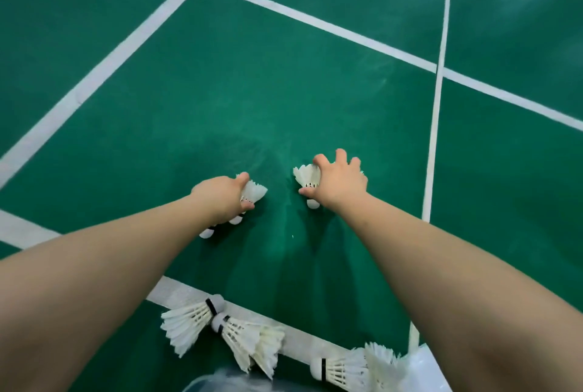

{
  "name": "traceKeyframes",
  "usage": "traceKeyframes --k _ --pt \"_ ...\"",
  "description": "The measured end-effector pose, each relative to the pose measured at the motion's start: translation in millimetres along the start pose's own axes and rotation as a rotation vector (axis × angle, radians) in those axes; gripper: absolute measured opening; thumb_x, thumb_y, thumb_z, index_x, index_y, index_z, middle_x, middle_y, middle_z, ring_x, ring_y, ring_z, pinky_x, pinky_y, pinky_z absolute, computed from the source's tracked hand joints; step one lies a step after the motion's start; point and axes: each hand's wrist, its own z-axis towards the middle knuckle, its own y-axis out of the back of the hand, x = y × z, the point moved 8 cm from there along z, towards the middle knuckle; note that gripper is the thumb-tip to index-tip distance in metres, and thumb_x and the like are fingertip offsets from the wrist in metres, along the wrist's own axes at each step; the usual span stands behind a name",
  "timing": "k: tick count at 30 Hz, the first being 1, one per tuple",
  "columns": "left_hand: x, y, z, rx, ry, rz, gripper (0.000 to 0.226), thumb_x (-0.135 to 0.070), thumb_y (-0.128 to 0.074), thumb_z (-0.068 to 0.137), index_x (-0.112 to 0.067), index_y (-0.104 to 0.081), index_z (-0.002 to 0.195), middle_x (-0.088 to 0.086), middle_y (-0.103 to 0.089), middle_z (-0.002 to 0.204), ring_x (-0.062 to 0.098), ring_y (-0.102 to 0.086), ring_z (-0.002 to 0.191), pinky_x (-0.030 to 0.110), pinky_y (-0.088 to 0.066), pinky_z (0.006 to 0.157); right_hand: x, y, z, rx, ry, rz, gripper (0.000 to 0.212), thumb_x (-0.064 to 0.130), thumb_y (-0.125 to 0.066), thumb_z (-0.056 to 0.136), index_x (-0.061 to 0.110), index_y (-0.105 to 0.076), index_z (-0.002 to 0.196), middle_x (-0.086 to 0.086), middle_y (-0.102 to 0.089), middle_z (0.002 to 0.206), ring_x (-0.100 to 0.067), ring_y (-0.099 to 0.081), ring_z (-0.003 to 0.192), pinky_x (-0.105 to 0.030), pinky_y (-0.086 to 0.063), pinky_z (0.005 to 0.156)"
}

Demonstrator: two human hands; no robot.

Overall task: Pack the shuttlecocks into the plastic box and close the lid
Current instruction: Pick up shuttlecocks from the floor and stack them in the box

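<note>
Both arms are stretched out over the green court floor [252, 91], which is crossed by white lines [315, 23].

The left hand [225, 199] is curled round a bunch of shuttlecocks [255, 191]. I count two cork tips poking out below the palm, with feathers fanning out past the thumb. So that's two at least (could be more tucked under, can't tell).

The right hand [339, 183] is clawed over one shuttlecock [305, 174]. Thumb and forefinger pinch its skirt from either side, the cork points back toward the person, and the other three fingers are bent and spread. A sliver of white feather shows at the far side of that hand too, no idea if it's a second one.

Closer in, near the bottom edge, more lie loose on the floor:
- **The left cluster** [189, 323] sits on a white line. It has two corks almost touching, skirts splayed apart, and a third skirt overlapping the second.
- **The right cluster** [344, 371] shows one black-banded cork and a second skirt just beside it.

So four loose for sure, maybe five.

A blurry translucent shape [214, 382] sits at the bottom edge, and a glossy white shape [421, 363] touches the right cluster. I can't tell if either is the box.
</note>
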Motion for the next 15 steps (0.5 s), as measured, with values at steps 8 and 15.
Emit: traceKeyframes --k 8,15 --pt "-19 -4 -7 -0.065 -0.107 0.132 0.036 -0.052 -0.033 0.095 -0.016 -0.033 0.091 -0.001 -0.039 0.064 0.028 -0.049 0.072 0.032 -0.035 0.055 -21 -16 10 0.152 -0.061 -0.010 0.059 0.059 -0.055 0.081 0.020 -0.043 0.124 -0.014 -0.049 0.125 -0.036 -0.042 0.118 -0.039 -0.039 0.082" --pt "-44 -1 -28 -0.185 -0.145 0.129 0.040 -0.048 -0.037 0.096 -0.015 -0.059 0.099 0.004 -0.043 0.101 0.027 -0.057 0.077 0.034 -0.043 0.063 -8 -23 -24 0.197 0.127 0.285 0.027 0.034 -0.051 0.094 0.015 -0.057 0.112 -0.010 -0.063 0.114 -0.029 -0.056 0.105 -0.031 -0.039 0.075"
